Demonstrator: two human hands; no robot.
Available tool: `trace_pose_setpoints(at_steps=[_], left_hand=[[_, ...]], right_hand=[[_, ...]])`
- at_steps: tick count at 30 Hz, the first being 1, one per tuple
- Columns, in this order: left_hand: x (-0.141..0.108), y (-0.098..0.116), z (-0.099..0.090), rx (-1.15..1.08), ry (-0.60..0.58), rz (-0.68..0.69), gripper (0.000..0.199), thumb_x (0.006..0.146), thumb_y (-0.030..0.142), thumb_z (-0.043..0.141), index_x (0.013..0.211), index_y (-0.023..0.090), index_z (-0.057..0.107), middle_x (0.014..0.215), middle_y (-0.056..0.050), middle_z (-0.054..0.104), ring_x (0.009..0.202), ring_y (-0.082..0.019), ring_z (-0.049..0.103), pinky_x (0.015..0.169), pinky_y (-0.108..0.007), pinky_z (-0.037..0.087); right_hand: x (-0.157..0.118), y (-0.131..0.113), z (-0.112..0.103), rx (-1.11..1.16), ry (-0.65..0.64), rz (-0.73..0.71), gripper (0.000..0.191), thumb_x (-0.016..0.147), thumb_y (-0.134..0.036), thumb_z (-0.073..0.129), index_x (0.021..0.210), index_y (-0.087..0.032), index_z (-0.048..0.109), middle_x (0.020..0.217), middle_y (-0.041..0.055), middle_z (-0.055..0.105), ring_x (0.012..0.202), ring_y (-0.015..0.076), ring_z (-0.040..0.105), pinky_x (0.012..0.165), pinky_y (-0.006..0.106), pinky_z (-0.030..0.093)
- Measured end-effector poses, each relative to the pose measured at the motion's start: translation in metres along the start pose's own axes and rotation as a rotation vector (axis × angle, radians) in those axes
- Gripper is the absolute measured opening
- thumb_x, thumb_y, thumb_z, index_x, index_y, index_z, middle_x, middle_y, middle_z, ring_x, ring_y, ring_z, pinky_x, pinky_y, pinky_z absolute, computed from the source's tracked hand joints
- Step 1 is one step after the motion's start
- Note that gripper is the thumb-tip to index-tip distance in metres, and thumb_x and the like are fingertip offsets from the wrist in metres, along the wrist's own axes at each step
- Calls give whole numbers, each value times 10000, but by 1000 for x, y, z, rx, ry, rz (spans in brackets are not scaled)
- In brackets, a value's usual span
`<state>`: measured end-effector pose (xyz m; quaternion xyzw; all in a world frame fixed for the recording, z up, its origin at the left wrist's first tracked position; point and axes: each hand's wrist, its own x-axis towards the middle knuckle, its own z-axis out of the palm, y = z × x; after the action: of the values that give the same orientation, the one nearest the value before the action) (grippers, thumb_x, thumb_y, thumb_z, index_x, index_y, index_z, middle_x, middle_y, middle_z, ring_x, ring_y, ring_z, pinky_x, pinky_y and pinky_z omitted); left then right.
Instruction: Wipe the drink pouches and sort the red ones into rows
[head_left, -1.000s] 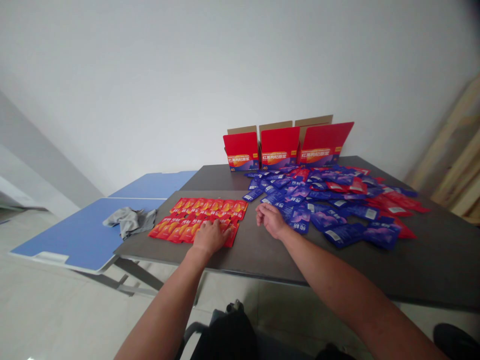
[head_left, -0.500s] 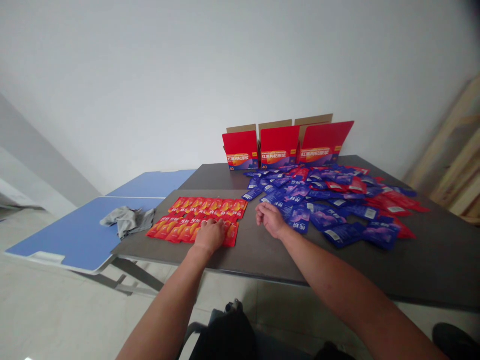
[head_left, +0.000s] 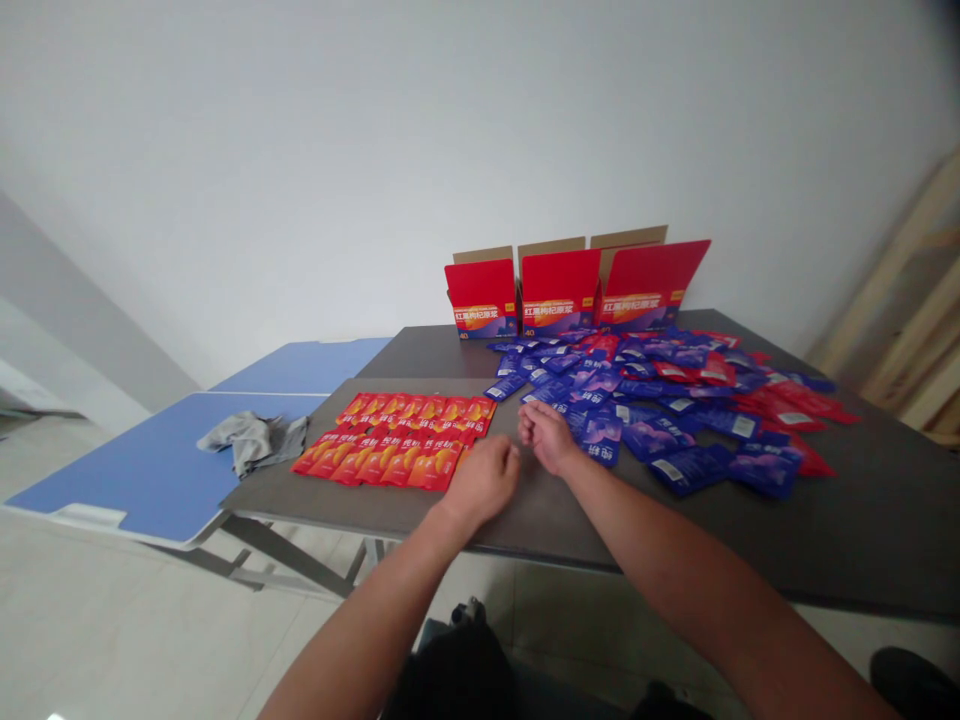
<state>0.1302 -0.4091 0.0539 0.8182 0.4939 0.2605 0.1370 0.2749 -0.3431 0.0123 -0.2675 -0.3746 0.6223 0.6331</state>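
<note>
Left hand curls into a loose fist at the right end of the lower red row; its palm is hidden, so I cannot tell if it grips anything. Right hand rests beside the loose pile, fingers folded in, no packet showing in it.

From the left, a grey cloth lies on the blue table. On the dark table, red packets lie in two overlapping rows, faces up: that part looks done. Behind, three boxes stand with flaps up, not yet closed; their insides are hidden. To the right, blue packets and more red ones lie jumbled, seemingly all left to sort.
</note>
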Motion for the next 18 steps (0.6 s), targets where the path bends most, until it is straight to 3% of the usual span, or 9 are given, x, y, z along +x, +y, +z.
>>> trace_pose_setpoints(at_steps=[3,8,14,18], left_hand=[[21,16,41,-432,-50,-78,282,913,349,391,737,166,513,703,-9,552,650,-125,470,616,-243,360],[54,12,83,-800,99,-161,261,859,350,429,693,158,489,660,29,472,609,-92,390,578,-217,327],[56,5,90,-733,62,-147,269,833,315,434,603,176,420,577,46,425,566,-90,365,541,-228,269],[55,10,89,-616,31,-116,287,837,304,423,578,180,413,551,42,437,560,-97,389,542,-242,251]], right_hand=[[1,-6,-3,41,64,-31,262,701,-390,713,720,-203,530,572,-61,389,465,68,387,410,189,282],[4,-10,-9,37,156,-188,230,712,-364,680,710,-212,508,605,-49,396,520,84,415,458,206,332],[5,-10,-13,-118,190,-245,209,741,-407,632,788,-231,531,605,-42,462,545,108,455,473,222,335],[8,-22,-16,-247,277,-398,204,760,-404,627,774,-219,542,588,-46,479,548,97,452,517,222,357]])
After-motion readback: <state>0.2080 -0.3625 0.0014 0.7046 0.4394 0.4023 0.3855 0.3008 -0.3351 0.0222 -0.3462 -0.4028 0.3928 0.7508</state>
